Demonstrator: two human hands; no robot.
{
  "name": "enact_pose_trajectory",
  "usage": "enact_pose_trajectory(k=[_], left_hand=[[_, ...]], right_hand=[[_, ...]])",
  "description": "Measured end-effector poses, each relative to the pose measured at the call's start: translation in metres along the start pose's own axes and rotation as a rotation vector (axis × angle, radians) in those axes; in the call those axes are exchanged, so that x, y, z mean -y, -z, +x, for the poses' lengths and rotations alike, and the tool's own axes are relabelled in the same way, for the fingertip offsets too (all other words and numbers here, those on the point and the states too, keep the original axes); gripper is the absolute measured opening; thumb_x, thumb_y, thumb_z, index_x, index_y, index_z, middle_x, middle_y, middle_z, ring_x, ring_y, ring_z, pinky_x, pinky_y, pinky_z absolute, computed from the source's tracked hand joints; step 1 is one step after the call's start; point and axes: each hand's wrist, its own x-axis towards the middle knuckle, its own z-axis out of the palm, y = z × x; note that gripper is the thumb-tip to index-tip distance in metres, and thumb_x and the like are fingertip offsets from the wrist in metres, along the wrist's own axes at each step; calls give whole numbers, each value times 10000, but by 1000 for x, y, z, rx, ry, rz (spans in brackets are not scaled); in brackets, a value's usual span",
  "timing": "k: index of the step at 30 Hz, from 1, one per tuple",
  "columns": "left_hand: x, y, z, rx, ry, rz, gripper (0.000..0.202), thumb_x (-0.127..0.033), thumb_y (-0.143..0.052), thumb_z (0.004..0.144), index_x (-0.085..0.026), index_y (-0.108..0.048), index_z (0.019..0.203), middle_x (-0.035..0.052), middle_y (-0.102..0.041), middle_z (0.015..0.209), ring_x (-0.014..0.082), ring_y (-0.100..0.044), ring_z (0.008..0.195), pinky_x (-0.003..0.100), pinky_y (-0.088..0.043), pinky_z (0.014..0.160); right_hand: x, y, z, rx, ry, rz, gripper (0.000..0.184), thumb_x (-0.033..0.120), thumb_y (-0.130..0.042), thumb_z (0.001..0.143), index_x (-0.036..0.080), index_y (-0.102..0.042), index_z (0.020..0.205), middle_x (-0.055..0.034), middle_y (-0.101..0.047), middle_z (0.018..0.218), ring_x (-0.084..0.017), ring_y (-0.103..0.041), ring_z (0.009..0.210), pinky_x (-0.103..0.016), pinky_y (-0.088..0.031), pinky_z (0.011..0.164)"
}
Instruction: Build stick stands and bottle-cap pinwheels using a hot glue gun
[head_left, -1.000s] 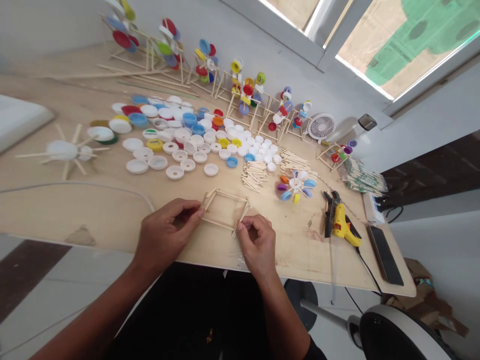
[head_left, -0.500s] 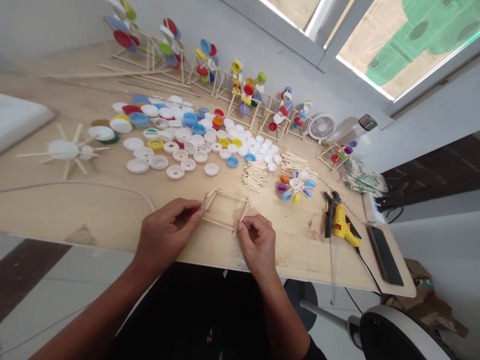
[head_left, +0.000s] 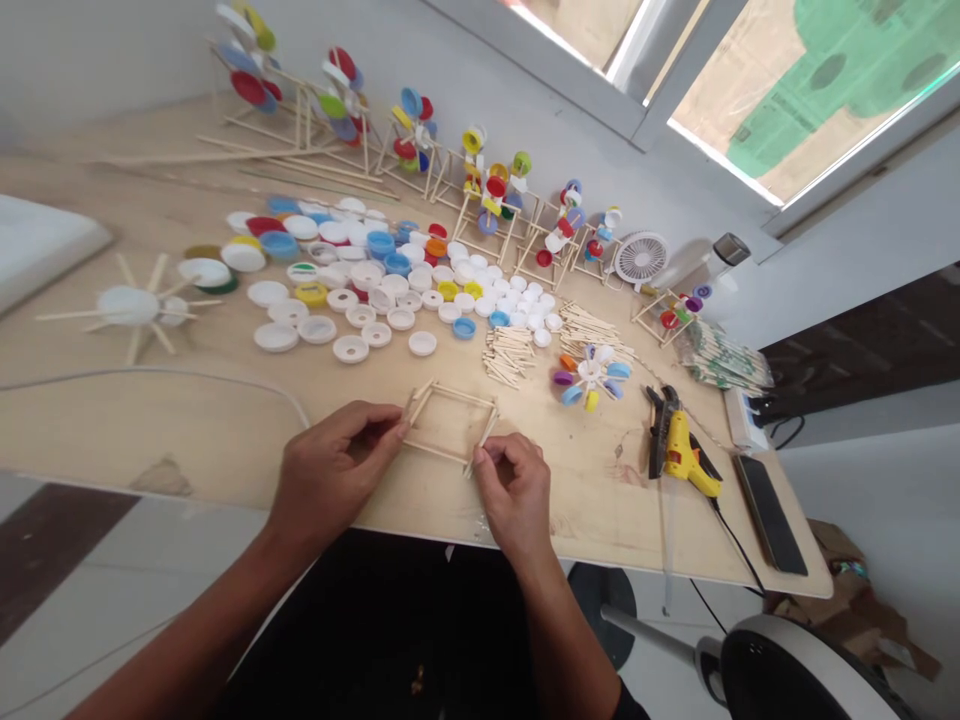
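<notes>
A small rectangular frame of thin wooden sticks [head_left: 450,425] lies flat on the plywood table [head_left: 187,410] near its front edge. My left hand [head_left: 334,470] pinches the frame's left corner with thumb and fingertips. At the frame's near right corner, my right hand [head_left: 514,490] has its fingers curled and pinched on the sticks. A little to the right of the frame lie a small wheel of coloured bottle caps [head_left: 592,372] and a pile of short sticks [head_left: 510,352].
Many white and coloured bottle caps [head_left: 375,280] cover the table's middle. Finished cap-and-stick windmills [head_left: 487,190] line the back wall beside a small white fan [head_left: 641,257]. A yellow glue gun [head_left: 686,450] and a phone [head_left: 769,510] lie at right. A white cap with stick spokes [head_left: 127,305] sits at left.
Both hands stay on the frame's corners. Only the view has shifted slightly downward.
</notes>
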Motion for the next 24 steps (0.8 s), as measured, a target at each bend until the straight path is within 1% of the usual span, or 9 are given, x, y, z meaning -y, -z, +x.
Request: enact_pose_trajectory(k=[12,24], left_hand=[[-1,0,0,8,-4,2,202,-437,-604,835,-250,-681,835,-26,-713,771,141,-659,664,262,-536,654],[-4,2,1,14,0,-2,194,-427,-601,830,-249,-676,829,-21,-715,772,140,-657,660,261,-542,666]], right_hand=[[1,0,1,-5,5,10,186,291,-583,900,205,-619,739,6,-637,708,-169,-594,713,-336,-397,786],[0,-1,0,-14,2,3,172,282,-589,896,204,-630,748,5,-644,710,-173,-602,720,-341,-395,788]])
